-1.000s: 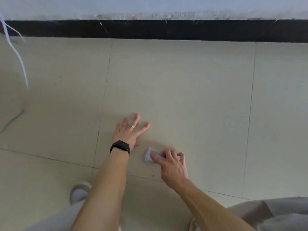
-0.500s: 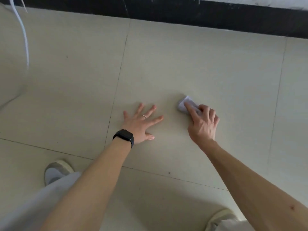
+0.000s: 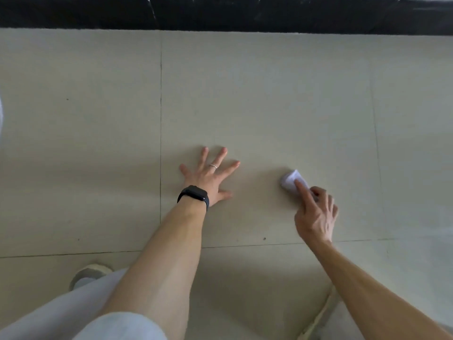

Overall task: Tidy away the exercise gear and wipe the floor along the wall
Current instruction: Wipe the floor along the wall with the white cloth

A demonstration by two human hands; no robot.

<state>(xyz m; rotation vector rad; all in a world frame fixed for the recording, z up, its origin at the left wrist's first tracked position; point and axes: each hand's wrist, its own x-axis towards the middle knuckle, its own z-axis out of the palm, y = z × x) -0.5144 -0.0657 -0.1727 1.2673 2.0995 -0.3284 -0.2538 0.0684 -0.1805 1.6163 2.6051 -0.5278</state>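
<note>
A small folded white cloth (image 3: 290,180) lies on the beige tiled floor (image 3: 269,99), pressed down under the fingers of my right hand (image 3: 316,212). My left hand (image 3: 210,177) rests flat on the tile to the left of it, fingers spread, holding nothing. It wears a ring and a black wristband (image 3: 193,196). No exercise gear is visible.
A black skirting strip (image 3: 220,13) runs along the wall at the top. Tile joints cross the floor (image 3: 161,119). My light trouser legs (image 3: 73,312) and a shoe (image 3: 88,276) fill the bottom left; a white edge shows at the far left (image 3: 1,114).
My right hand has slid the cloth from beside my left wrist out to the right across the tile. My left hand stays planted on the floor. The view has shifted.
</note>
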